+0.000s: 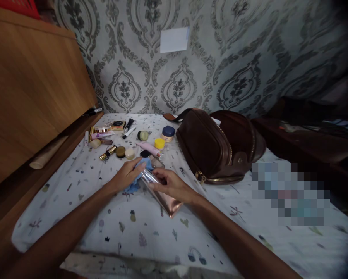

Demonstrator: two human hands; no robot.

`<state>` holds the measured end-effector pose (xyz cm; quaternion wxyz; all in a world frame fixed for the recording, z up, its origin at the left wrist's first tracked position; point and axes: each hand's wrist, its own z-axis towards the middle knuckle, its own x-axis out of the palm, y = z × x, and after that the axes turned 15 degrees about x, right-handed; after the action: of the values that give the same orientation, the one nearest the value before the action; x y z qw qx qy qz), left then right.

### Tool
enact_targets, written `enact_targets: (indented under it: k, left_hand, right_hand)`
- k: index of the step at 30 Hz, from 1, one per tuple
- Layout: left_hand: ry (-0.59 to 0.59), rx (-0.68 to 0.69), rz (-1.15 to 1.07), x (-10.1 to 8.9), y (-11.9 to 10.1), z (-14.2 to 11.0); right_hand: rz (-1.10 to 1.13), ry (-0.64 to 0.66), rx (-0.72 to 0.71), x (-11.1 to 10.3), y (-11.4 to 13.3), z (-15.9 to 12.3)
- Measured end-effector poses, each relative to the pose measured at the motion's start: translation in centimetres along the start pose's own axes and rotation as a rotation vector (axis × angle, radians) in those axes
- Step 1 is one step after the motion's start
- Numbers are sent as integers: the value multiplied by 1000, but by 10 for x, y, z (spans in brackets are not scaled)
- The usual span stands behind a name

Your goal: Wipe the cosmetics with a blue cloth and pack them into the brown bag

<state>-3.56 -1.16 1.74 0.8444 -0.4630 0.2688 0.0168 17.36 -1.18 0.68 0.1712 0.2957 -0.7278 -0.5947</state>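
My right hand (170, 185) grips a rose-gold cosmetic tube (162, 193) with a clear silvery cap, held low over the bed. My left hand (127, 174) is closed on a blue cloth (136, 179) and presses it against the cap end of the tube. Both hands meet at the middle of the white patterned bedsheet (104, 224). Just beyond them lie a pink tube (149, 149) and a small black item.
Several cosmetics lie scattered at the far left: a blue-lidded jar (168, 133), a yellow-lidded pot (159, 143), a gold lipstick (108, 152), a compact (117, 124). A brown leather bag (217, 149) lies to the right. A wooden headboard (31, 89) rises on the left; patterned wallpaper is behind.
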Motion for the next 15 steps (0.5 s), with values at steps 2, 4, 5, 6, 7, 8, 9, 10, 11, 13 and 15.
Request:
enact_targets:
  k: [2, 4, 5, 6, 7, 8, 9, 10, 11, 13, 15]
  left_hand:
    - [-5, 9, -6, 0, 0, 0]
    - [-5, 17, -27, -1, 0, 0]
    - [-4, 21, -41, -1, -1, -1]
    - [-5, 27, -57, 0, -2, -1]
    - [-10, 34, -71, 0, -3, -1]
    - [-16, 41, -84, 0, -4, -1]
    - [-22, 45, -95, 0, -5, -1]
    - [-31, 46, -101, 0, -6, -1]
    - [-39, 44, -103, 1, -6, -1]
    - [-65, 39, -92, 2, -6, -1]
    - [-108, 28, -67, 3, -4, -1]
  right_hand:
    - [-6, -26, 3, -1, 0, 0]
    - [18, -14, 40, -2, 0, -1]
    - [51, 10, 67, -2, 1, -2]
    - [94, 32, 89, -3, 2, -3]
    - [142, 46, 103, -3, 3, -4]
    - [186, 59, 112, -3, 5, -5]
    - [221, 70, 118, -3, 7, -6]
    - [240, 85, 127, -2, 8, -8]
    - [245, 96, 134, -2, 10, -8]
    - [217, 99, 118, 0, 12, -9]
    - [163, 39, 47, 3, 12, -7]
